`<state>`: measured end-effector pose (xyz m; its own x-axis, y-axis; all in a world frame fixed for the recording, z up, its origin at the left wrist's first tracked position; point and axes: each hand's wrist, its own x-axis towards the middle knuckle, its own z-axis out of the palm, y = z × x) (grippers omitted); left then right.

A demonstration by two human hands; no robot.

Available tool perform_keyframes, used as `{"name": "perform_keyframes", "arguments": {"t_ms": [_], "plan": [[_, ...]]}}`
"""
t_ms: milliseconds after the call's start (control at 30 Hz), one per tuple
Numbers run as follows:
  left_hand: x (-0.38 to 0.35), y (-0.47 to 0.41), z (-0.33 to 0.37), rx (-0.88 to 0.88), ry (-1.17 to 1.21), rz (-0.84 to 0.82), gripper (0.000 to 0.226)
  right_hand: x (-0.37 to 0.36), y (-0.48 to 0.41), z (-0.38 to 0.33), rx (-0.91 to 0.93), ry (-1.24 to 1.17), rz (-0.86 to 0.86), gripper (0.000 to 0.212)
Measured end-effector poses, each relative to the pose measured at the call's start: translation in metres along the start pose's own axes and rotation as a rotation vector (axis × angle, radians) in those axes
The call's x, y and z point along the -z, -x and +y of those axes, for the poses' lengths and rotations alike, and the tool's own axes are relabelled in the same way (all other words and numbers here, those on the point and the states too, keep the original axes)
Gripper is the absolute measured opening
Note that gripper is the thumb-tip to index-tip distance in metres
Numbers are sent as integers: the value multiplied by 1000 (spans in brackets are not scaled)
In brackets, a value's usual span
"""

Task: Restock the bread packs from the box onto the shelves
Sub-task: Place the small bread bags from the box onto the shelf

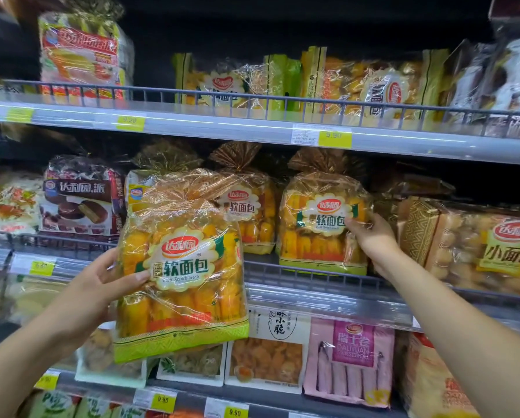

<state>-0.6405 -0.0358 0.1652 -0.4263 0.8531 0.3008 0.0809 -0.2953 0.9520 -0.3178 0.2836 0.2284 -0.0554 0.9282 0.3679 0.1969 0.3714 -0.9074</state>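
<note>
My left hand (101, 285) grips a yellow soft-bread pack (186, 267) by its left side and holds it up in front of the middle shelf (328, 285), tilted slightly. My right hand (370, 236) holds the right edge of a second identical bread pack (319, 224) that stands upright on the middle shelf. A third pack of the same kind (252, 212) stands between them on the shelf, partly hidden by the held pack. The box is not in view.
The upper shelf (252, 128) carries similar yellow packs lying down and a red-labelled pack at left. Chocolate pie packs (77, 197) stand at middle left, small-bread bags (479, 245) at right. Pink roll packs (349, 360) and trays fill the lower shelf. Wire rails edge each shelf.
</note>
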Motion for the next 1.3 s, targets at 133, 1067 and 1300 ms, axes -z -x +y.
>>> {"name": "perform_keyframes", "arguments": {"t_ms": [133,1067,1300], "plan": [[-4,-2,-2,-4,17,4,103,3,14,-4,394,343,236,85],[-11,-18,-8,24,32,28,46,-10,5,-5,768,1299,-204,95],[-31,-26,8,-12,87,-32,42,-12,52,-27,1000,1047,-123,46]]}}
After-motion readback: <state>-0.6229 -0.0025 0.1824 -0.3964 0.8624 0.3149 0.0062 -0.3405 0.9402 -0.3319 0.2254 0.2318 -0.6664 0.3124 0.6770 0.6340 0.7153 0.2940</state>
